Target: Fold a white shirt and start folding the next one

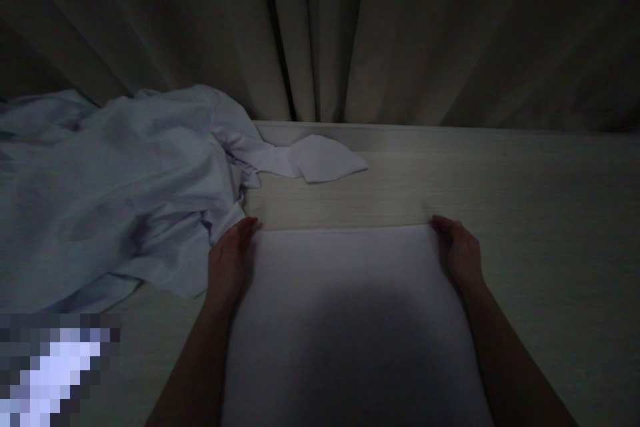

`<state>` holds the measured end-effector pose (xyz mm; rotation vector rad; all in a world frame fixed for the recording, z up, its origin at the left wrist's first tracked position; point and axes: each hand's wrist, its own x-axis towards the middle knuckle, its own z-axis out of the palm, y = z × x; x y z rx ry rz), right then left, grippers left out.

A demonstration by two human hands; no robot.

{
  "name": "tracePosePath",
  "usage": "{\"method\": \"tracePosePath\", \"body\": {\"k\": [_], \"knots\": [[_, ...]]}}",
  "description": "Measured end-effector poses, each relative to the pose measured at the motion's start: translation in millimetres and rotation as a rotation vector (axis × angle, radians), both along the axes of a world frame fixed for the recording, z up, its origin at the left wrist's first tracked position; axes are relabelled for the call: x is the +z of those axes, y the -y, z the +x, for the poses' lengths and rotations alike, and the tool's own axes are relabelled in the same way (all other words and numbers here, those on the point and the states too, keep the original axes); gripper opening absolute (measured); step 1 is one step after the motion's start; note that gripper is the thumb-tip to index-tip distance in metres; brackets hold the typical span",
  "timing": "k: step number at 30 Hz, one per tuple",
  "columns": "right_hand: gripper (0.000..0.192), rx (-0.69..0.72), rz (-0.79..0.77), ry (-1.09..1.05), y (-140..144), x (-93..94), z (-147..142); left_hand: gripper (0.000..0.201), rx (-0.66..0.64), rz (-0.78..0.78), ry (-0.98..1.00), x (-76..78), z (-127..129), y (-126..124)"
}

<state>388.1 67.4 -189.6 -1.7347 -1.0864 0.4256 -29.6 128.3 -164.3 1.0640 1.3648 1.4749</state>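
Note:
A flat white cloth (340, 257) lies stretched out in front of me, its straight far edge running between my hands. At its far left corner is my left hand (229, 263), fingers pinched together on the cloth. The far right corner is between the fingers of my right hand (464, 257), which is closed in the same way. A dark shadow covers the middle of the cloth, and its near edge runs out of view at the bottom. Just beyond my left hand, a crumpled heap of white cloth (165, 153) comes right up to my fingers.
From the heap a narrow white strip (325, 160) reaches right across the light wood-grained surface (555, 227). Long brownish curtains (425, 40) hang along the far edge. A blurred-out patch (60, 373) hides the lower left corner. The light is dim.

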Motion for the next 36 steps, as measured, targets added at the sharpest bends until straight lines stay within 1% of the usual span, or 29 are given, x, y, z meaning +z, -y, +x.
{"method": "tracePosePath", "body": {"k": [2, 5, 8, 14, 19, 24, 30, 33, 36], "knots": [[0.052, -0.01, -0.027, 0.059, 1.3, 4.2, -1.5, 0.042, 0.013, -0.013, -0.11, 0.6, 0.0, 1.5], [0.05, -0.002, -0.055, 0.12, 3.5, 10.7, -4.2, 0.043, 0.005, -0.011, -0.361, 4.1, -0.6, 4.7], [0.052, -0.002, -0.066, 0.134, 4.7, 12.9, -4.8, 0.044, 0.01, -0.005, -0.465, 8.9, -1.1, 7.0], [0.053, 0.002, -0.078, 0.128, 5.2, 13.5, -4.5, 0.045, 0.017, -0.024, -0.488, 14.4, 1.3, 8.2], [0.054, -0.001, -0.093, 0.12, 4.8, 15.9, -6.1, 0.046, 0.027, -0.044, -0.49, 15.8, 2.6, 8.2], [0.056, -0.015, -0.075, 0.073, 4.3, 15.9, -6.8, 0.047, 0.026, -0.042, -0.441, 16.4, 3.3, 7.5], [0.057, -0.016, -0.061, 0.05, 4.4, 13.0, -5.4, 0.046, 0.041, -0.057, -0.469, 22.3, 6.5, 7.7], [0.054, -0.004, -0.073, 0.096, 4.1, 10.6, -2.5, 0.047, 0.025, -0.068, -0.484, 19.9, 3.7, 7.4], [0.052, -0.001, -0.061, 0.138, 2.9, 7.3, -1.2, 0.047, 0.028, -0.061, -0.49, 10.5, -2.0, 4.9]]}}
